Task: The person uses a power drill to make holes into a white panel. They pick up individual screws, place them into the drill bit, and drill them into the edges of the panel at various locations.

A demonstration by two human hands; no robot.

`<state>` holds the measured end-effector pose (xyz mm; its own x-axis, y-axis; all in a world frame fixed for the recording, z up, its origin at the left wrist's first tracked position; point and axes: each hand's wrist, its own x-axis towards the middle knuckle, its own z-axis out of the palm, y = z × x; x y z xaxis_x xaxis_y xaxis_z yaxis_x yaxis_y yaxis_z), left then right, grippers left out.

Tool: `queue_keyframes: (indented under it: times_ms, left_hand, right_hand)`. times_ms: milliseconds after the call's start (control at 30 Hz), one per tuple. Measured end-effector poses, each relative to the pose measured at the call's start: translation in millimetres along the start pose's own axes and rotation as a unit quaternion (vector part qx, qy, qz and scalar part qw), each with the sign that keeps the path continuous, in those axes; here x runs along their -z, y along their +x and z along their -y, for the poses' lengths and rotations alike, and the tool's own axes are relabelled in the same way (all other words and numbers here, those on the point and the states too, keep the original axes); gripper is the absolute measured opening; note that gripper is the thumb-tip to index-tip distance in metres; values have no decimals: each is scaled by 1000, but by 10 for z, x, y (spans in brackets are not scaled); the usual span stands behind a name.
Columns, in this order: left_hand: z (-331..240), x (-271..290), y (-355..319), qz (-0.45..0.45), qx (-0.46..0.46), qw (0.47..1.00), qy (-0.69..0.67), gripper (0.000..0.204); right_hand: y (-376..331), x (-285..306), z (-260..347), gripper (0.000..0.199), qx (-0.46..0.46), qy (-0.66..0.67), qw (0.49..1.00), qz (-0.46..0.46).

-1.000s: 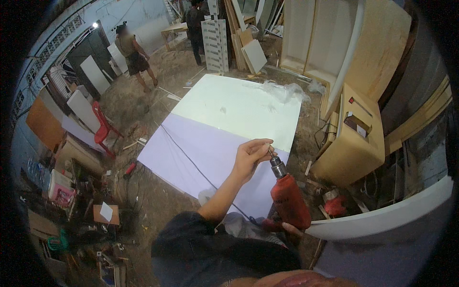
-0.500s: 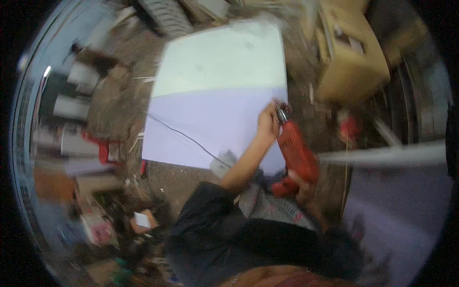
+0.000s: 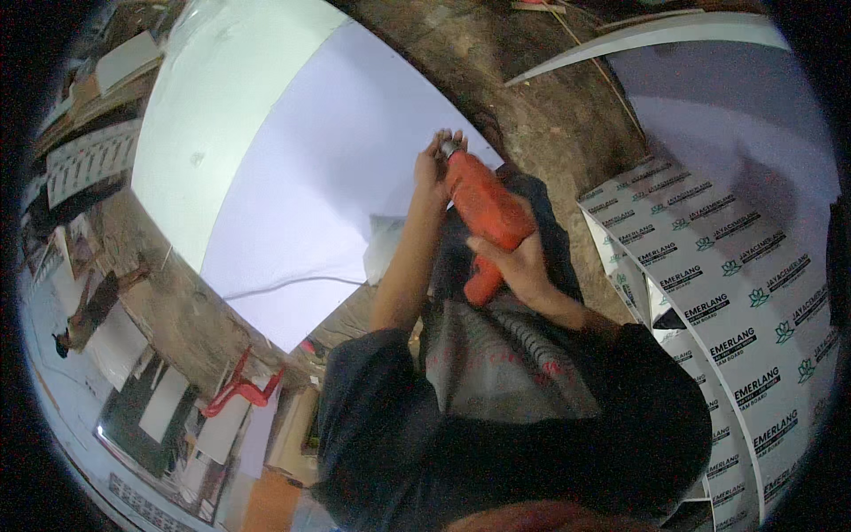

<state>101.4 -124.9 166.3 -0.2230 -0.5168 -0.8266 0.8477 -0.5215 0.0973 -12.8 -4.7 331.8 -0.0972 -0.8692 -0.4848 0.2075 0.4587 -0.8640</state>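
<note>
An orange-red power drill is tilted in front of my body, its chuck pointing up and slightly left. My right hand is closed round its handle. My left hand is closed at the front of the drill, with its fingers around the metal chuck. Whether a bit sits in the chuck is hidden by those fingers. Below both hands lies a large panel, part pale green-white and part lavender. Across its near corner runs a thin cable.
Printed white boards stand on the right beside a curved lavender sheet. A red plastic frame-like object lies at lower left. Sheets and scraps clutter the left side, where another person shows. The brown floor is visible beyond the panel.
My view has turned to the right, bringing the printed boards in and swinging the panel leftward. Both hands stay on the drill, which is now closer to my body.
</note>
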Motion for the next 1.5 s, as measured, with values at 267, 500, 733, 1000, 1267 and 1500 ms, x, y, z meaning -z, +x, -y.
queue_keyframes:
  times_ms: [267,500,733,1000,1267,1500]
  left_hand:
    - [218,432,732,-100,65,992,50,16]
    - [186,244,1049,-156,95,974,131,23]
    - [-46,-81,1405,-129,81,982,112,18]
    - [-242,-5,1730,-110,102,986,68,16]
    - [-360,-28,1865,-126,123,982,63,18]
    - [-443,-28,1893,-116,139,981,63,27]
  right_hand:
    - [647,160,-602,72,-89,-17,996,-6]
    - [954,208,-698,77,-132,14,991,-18]
    - [1454,174,-536,80,-111,-36,993,-4]
    - [1852,123,-485,80,-114,-50,992,13]
    - [2089,3,-459,82,-153,-23,988,-4]
    - [2175,-105,-372,82,-144,-111,983,32]
